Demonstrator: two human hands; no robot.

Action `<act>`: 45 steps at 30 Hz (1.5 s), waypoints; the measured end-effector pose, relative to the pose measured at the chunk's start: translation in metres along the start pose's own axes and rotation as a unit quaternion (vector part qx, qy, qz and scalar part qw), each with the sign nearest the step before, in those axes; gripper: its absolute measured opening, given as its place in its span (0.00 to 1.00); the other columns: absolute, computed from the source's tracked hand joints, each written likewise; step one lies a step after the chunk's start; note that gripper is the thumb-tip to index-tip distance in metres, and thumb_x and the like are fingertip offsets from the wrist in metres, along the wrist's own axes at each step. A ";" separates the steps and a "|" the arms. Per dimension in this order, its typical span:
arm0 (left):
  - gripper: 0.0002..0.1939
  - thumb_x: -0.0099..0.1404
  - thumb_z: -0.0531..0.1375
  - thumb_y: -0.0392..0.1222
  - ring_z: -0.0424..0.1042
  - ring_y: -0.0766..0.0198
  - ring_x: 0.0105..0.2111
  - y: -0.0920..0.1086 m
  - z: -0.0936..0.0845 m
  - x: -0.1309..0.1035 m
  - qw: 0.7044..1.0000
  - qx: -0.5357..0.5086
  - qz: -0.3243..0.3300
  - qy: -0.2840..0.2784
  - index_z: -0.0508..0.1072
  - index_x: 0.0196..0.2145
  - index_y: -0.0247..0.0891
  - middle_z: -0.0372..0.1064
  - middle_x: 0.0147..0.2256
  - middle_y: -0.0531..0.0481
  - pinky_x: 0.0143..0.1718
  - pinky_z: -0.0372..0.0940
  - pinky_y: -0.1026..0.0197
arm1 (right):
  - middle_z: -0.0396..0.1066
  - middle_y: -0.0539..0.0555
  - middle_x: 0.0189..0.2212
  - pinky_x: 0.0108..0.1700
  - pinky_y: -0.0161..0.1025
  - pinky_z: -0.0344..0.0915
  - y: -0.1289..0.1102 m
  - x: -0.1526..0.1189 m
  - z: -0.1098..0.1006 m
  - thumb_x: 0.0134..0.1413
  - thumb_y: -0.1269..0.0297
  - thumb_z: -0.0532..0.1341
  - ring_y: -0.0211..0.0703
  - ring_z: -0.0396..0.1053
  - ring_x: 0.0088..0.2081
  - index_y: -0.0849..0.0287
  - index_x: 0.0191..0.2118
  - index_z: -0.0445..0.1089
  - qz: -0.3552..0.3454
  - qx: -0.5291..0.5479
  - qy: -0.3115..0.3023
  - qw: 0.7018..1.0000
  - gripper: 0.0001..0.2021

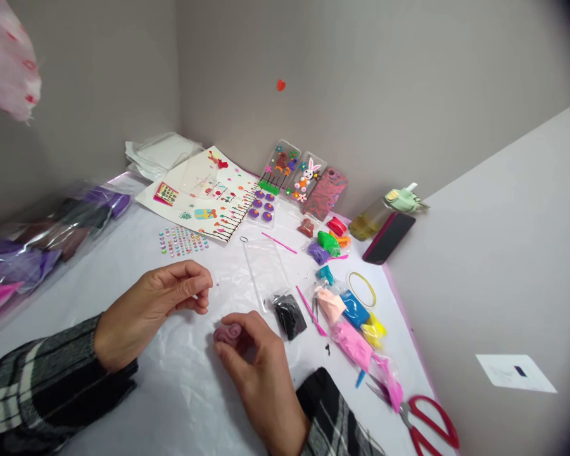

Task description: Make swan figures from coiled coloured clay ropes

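Observation:
A small mauve, swirled piece of clay [227, 334] is held between the thumb and fingers of my right hand [261, 367], low over the white table covering. To its upper left, my left hand [154, 304] has its fingers curled and thumb pressed towards them; whether something small is between them is too small to make out. A clear phone case [268, 269] lies flat just beyond my hands, with a packet of black clay [289, 315] on its lower right corner.
Clay packets [351, 345] run along the right, with red-handled scissors [427, 423] nearer me. A phone [389, 238] leans by a bottle [373, 215]. Decorated cases [308, 177] and a sticker-covered sheet [204, 196] lie at the back. Plastic bags [52, 234] line the left.

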State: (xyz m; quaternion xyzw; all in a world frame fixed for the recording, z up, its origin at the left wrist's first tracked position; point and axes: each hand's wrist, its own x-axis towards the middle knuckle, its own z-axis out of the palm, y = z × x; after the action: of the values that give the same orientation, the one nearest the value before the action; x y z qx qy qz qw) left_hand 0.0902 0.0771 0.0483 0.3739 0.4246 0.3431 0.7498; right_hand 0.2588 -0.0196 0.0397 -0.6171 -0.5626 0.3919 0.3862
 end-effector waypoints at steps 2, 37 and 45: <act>0.12 0.56 0.71 0.49 0.75 0.59 0.31 -0.002 0.001 0.001 0.999 0.027 0.021 0.005 0.77 0.29 0.39 0.75 0.27 0.51 0.34 0.72 0.62 | 0.73 0.49 0.35 0.40 0.33 0.66 -0.002 0.000 0.000 0.52 0.78 0.66 0.38 0.70 0.36 0.57 0.39 0.77 0.051 0.069 -0.020 0.996 0.11; 0.07 0.64 0.63 0.46 0.74 0.63 0.35 -0.006 0.004 -0.003 0.942 0.285 0.159 -0.079 0.80 0.33 0.44 0.76 0.32 0.55 0.39 0.68 0.66 | 0.75 0.50 0.34 0.43 0.37 0.65 -0.001 0.002 0.001 0.52 0.66 0.67 0.40 0.70 0.38 0.58 0.39 0.74 0.110 0.257 -0.028 0.960 0.08; 0.04 0.64 0.63 0.39 0.75 0.65 0.34 -0.012 0.006 -0.008 0.909 0.317 0.256 -0.086 0.79 0.33 0.44 0.76 0.32 0.56 0.40 0.68 0.67 | 0.75 0.50 0.35 0.42 0.35 0.65 0.002 0.002 0.003 0.52 0.65 0.68 0.39 0.70 0.38 0.59 0.41 0.74 0.111 0.286 -0.028 0.951 0.10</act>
State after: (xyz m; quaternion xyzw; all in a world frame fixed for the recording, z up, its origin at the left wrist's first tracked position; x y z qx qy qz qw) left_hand 0.0943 0.0626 0.0432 0.7155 0.3344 0.3369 0.5125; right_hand 0.2571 -0.0174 0.0364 -0.5285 -0.3656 0.5937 0.4843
